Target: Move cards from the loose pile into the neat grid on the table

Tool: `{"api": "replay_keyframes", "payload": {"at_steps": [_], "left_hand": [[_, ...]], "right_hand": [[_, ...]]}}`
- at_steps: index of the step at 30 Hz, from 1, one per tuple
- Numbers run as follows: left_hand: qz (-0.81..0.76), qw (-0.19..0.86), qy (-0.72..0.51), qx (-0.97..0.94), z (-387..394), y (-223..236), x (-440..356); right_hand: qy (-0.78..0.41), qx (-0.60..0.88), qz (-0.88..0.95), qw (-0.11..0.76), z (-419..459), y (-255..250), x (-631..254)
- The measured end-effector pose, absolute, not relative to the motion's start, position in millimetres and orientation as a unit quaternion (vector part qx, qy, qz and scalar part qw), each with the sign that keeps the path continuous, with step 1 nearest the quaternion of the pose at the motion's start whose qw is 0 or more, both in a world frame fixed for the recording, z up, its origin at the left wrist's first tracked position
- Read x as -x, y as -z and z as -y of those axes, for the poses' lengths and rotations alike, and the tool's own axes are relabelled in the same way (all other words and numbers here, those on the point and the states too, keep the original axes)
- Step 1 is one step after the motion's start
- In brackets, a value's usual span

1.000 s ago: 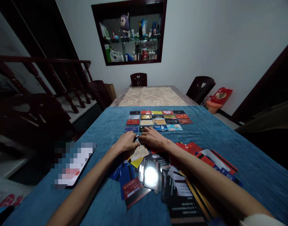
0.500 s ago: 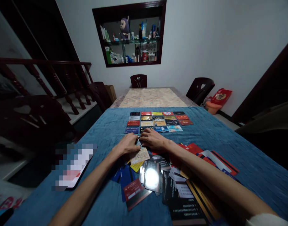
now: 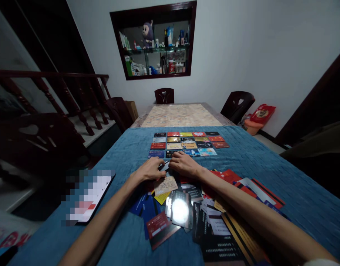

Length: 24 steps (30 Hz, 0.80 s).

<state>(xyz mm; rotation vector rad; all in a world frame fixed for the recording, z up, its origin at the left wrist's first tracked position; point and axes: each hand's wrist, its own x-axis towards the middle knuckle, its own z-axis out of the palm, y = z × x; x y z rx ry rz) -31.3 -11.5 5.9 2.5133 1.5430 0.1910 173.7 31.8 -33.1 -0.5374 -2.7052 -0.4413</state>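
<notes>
A pale card with a dark stripe (image 3: 165, 166) shows between my two hands, low over the loose pile. My left hand (image 3: 150, 170) pinches its left end between thumb and fingers. The fingers of my right hand (image 3: 185, 163) bend down at the card's right end; their tips are partly hidden. Just beyond them lies a black card (image 3: 172, 154) in the nearest row, partly covered by the right fingers. Left of it is a blue card (image 3: 155, 153). Under my wrists a cream card (image 3: 165, 185) rests on a yellow card (image 3: 161, 197).
Several cards form rows, among them a red card (image 3: 158, 146). Loose cards spread near me, including a maroon card (image 3: 160, 227) and a gold card (image 3: 242, 234). A phone (image 3: 94, 199), partly pixelated, lies left on the blue cloth (image 3: 120, 147). Chairs (image 3: 164, 96) stand around the table.
My right hand has shifted slightly right, and more of the striped card shows between the hands. The left hand stays almost in place. The view has tilted slightly.
</notes>
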Motion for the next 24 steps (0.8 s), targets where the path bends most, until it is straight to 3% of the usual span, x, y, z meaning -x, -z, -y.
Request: {"api": "replay_keyframes", "payload": {"at_steps": [9, 24], "left_hand": [[-0.497, 0.211, -0.111, -0.834, 10, -15, 39], [-0.517, 0.216, -0.179, -0.808, 14, -3, 48]], "right_hand": [[0.145, 0.239, 0.934, 0.223, -31, 29, -181], [0.103, 0.295, 0.912, 0.266, -26, 33, -184]]}}
